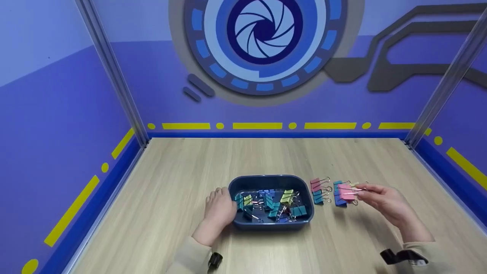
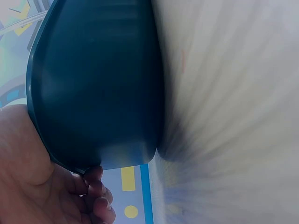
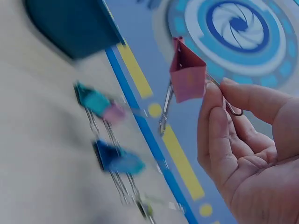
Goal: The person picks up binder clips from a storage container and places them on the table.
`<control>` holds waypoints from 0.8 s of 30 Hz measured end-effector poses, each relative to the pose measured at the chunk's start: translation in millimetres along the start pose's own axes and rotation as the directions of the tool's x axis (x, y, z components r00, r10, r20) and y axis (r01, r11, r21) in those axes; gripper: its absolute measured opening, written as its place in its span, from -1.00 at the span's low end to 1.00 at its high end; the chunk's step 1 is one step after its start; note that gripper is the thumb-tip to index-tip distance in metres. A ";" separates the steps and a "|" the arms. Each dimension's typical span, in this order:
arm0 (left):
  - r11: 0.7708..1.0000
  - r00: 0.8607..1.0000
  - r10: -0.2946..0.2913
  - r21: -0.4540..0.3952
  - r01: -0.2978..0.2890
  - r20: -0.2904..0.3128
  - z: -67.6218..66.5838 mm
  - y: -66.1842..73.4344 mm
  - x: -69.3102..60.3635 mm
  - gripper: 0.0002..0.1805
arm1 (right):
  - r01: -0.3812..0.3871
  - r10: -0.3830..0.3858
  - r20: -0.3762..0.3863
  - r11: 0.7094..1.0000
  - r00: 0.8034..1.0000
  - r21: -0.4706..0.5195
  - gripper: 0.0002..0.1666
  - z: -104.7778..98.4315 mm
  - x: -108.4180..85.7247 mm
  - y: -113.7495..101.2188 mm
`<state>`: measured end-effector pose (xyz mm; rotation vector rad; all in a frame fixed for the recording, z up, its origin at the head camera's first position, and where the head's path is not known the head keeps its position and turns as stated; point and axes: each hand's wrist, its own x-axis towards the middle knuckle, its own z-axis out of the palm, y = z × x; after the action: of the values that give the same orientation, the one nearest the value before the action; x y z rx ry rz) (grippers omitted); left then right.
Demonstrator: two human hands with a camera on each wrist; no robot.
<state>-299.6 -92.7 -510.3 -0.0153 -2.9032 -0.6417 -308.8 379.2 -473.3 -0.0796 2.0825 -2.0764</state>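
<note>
My right hand [image 1: 384,201] pinches a pink binder clip [image 3: 188,81] by one wire handle, between thumb and fingers. The clip is held up above the table, over a column of blue and teal binder clips [image 1: 339,200]. At the left end of a dark blue plastic bin [image 1: 271,226], my left hand [image 1: 220,207] grips the rim; in the left wrist view its fingers [image 2: 98,189] curl at the bin's edge. Inside the bin lie several loose binder clips, among them a yellow one [image 1: 287,196] and teal ones [image 1: 298,211].
Right of the bin, a red binder clip [image 1: 316,185] and a teal one [image 1: 318,198] form another column. A yellow-green clip [image 3: 145,207] lies past the blue ones, partly hidden. Printed panels [image 1: 266,110] enclose the wooden table [image 1: 182,160] at the back and sides.
</note>
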 end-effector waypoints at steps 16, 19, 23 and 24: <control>0.999 1.000 0.010 0.043 -0.009 -0.006 -0.9 1.2 -0.6 -0.66 | -0.047 0.044 0.057 0.997 0.997 0.057 -0.61 -56.7 -10.2 22.4; 0.999 1.000 0.019 0.048 -0.018 -0.010 -1.4 1.6 -1.0 -0.69 | -0.063 0.064 0.019 0.997 0.998 -0.045 -0.66 -57.4 -11.4 21.8; 0.997 1.000 0.022 0.071 -0.020 -0.019 -2.3 2.3 -1.5 -0.69 | -0.095 0.093 -0.019 0.985 0.995 -0.144 -0.74 -60.2 -13.1 19.9; 0.997 1.000 0.020 0.079 -0.018 -0.024 -2.7 2.6 -1.4 -0.68 | -0.105 0.103 -0.020 0.982 0.994 -0.158 -0.75 -60.8 -13.3 19.9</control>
<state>-297.7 -91.4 -507.1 -0.0254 -2.8984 -0.5198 -304.5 441.6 -492.1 0.0181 2.2067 -1.8538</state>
